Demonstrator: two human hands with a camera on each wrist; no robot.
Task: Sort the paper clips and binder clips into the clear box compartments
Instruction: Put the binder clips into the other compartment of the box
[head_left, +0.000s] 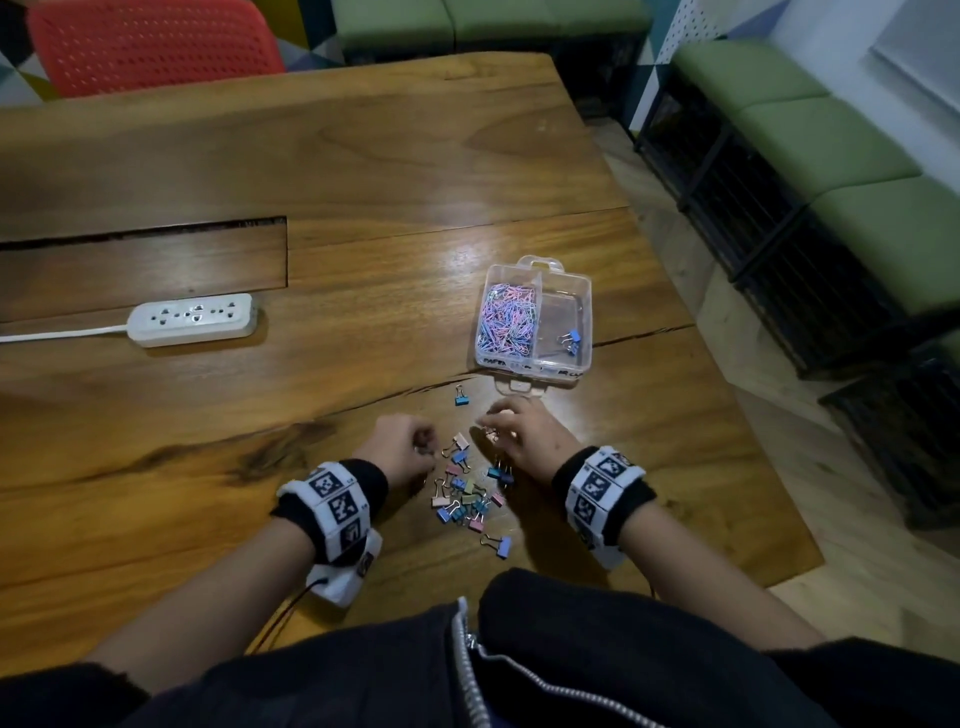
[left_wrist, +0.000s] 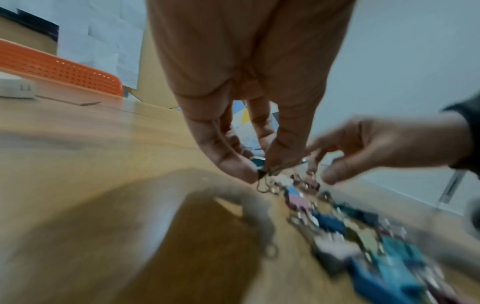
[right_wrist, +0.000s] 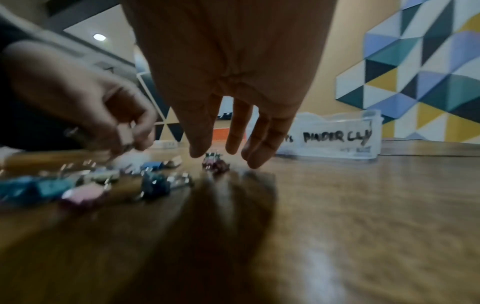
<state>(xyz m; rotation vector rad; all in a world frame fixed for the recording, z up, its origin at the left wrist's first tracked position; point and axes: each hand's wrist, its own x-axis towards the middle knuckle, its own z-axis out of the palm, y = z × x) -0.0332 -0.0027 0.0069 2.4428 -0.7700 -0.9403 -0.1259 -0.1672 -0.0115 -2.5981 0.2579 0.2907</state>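
The clear box (head_left: 582, 291) stands on the wooden table, its left compartment full of pastel paper clips (head_left: 506, 319). Its right compartment holds a blue binder clip (head_left: 570, 340) and bears a handwritten binder clip label (right_wrist: 337, 137). A pile of coloured binder clips (head_left: 467, 493) lies between my hands, and one blue clip (head_left: 461, 397) lies apart near the box. My left hand (head_left: 400, 449) pinches small binder clips (left_wrist: 262, 172) by thumb and fingertips just above the table. My right hand (right_wrist: 223, 157) hangs open with straight fingers around a dark pink clip (right_wrist: 217, 164), touching or just above it.
A white power strip (head_left: 192, 318) with its cord lies to the left, beside a recessed slot (head_left: 145, 260) in the table. A red chair (head_left: 150, 47) stands at the far side. The table's right edge drops off near green benches (head_left: 831, 156).
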